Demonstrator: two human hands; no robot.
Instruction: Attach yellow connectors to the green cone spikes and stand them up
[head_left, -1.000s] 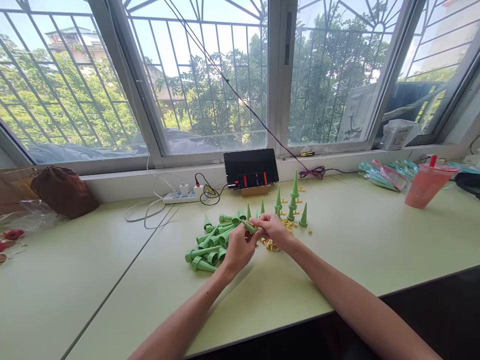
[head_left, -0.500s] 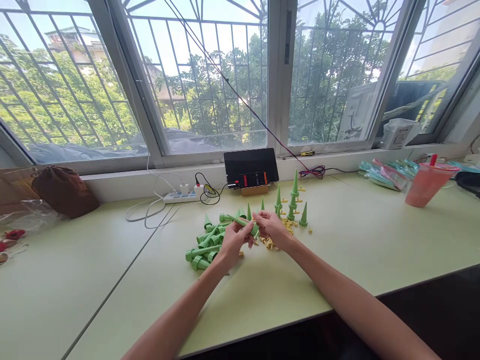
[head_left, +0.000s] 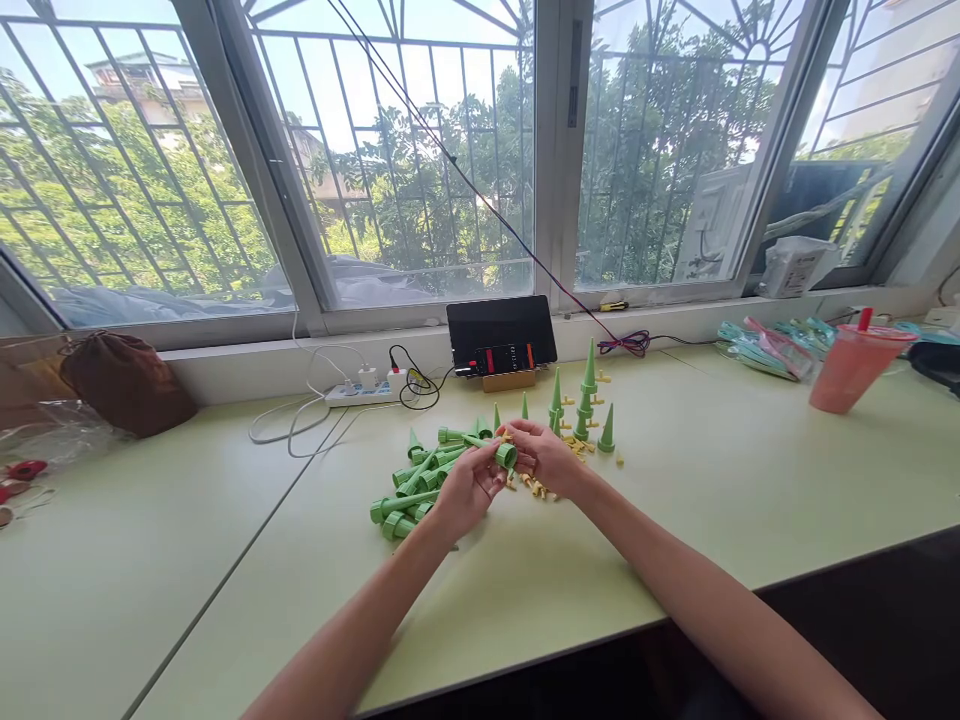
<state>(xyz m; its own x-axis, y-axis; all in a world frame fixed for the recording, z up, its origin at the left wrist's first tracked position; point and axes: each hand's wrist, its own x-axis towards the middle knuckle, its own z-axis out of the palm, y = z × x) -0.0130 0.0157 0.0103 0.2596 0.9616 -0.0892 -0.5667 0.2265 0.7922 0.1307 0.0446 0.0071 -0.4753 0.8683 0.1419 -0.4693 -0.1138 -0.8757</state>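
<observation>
Barred windows are filling the background above the long pale green tabletop [head_left: 675, 520]. At eight o'clock from your hands, a heap of green plastic cone spikes [head_left: 409, 490] is lying; upright green cones [head_left: 589, 395] are standing at one o'clock. Your left hand [head_left: 466, 487] is wrapping tight around a single green cone spike [head_left: 491, 449] just above mid-table, and your right hand [head_left: 547, 458] is pinching its round collar. Small yellow plastic fittings [head_left: 536, 488] are lying scattered below. The spike is probably light, stiff and smooth, so it is best gripped along the shaft, clear of the point.

Bright window [head_left: 420, 150] daylight, edges seemingly bowed
</observation>
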